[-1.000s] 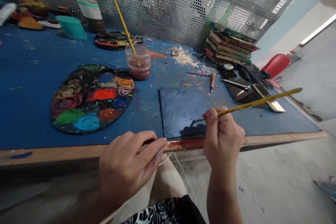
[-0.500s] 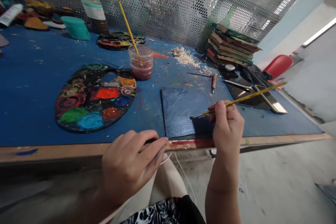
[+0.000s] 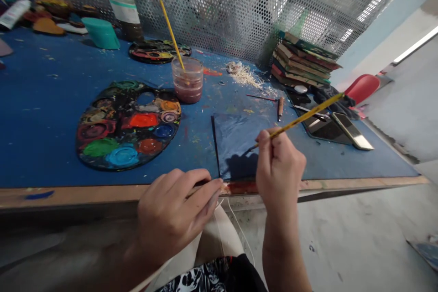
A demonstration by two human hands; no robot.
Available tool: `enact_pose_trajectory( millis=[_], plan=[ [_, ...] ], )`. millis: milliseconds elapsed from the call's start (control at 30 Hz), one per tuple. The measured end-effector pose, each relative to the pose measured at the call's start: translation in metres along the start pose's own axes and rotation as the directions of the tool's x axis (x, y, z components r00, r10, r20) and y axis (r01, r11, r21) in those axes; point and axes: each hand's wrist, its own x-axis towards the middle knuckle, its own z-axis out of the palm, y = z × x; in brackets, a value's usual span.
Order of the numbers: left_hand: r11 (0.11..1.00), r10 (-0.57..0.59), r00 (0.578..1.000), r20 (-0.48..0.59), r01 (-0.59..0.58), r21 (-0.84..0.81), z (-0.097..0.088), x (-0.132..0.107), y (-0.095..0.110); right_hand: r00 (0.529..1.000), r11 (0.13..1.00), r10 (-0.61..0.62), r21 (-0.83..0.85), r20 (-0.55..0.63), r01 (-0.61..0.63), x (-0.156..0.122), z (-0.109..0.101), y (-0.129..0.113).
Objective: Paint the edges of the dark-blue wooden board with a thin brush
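Observation:
My right hand (image 3: 280, 164) grips a paintbrush (image 3: 308, 114) with a long yellow handle. Its tip points down at a small dark blue painted canvas (image 3: 236, 134) and seems to touch the surface, where the hand's shadow falls. At the canvas's lower left corner, by the table edge, my left hand (image 3: 179, 210) has its fingers bent together, fingertips on the corner; its thumb is mostly hidden. Left of the canvas lies a paint palette (image 3: 130, 105) with red, green, light blue and other paints. Behind stands a clear cup (image 3: 188, 80) of murky reddish water, with another yellow-handled brush (image 3: 171, 32) in it.
Wood shavings (image 3: 242, 74), a wooden-handled tool (image 3: 280, 108) and a thin brush lie behind the canvas. A phone (image 3: 352, 131) rests on a dark tablet at right, before stacked books (image 3: 304, 59). A second palette (image 3: 159, 50), a teal cup (image 3: 101, 33) and a jar stand further back.
My right hand has moved left with the paintbrush, whose handle now stands steeper, and its shadow covers more of the canvas. My left hand stays at the corner. The view has shifted slightly.

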Motion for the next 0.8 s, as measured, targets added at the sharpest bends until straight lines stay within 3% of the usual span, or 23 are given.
enact_pose_trajectory(
  millis=[167,333,467,633,733,800],
  plan=[
    [1.000,0.009,1.000,-0.005,-0.008,0.027,0.000,-0.002,0.000,0.993,0.980,-0.043,0.199,0.107,0.021,-0.001,0.009,-0.029],
    [1.000,0.011,1.000,0.002,-0.011,0.017,-0.001,-0.003,0.000,0.987,0.906,0.097,0.399,0.126,-0.139,-0.001,0.009,-0.016],
    [1.000,-0.002,1.000,0.009,0.002,0.013,-0.001,-0.001,0.000,0.966,0.896,0.244,0.360,0.089,-0.260,-0.001,0.002,0.008],
    [1.000,-0.004,1.000,0.011,0.004,0.000,-0.001,0.000,0.000,0.901,0.896,0.414,0.233,-0.129,-0.378,-0.001,-0.020,0.045],
    [1.000,0.001,1.000,-0.001,-0.001,-0.004,-0.001,0.000,-0.001,0.871,0.896,0.439,0.180,-0.219,-0.406,-0.003,-0.030,0.059],
    [1.000,0.007,1.000,-0.002,-0.007,-0.002,-0.001,-0.001,-0.001,0.886,0.912,0.408,0.138,-0.222,-0.386,-0.006,-0.033,0.058]
  ],
)
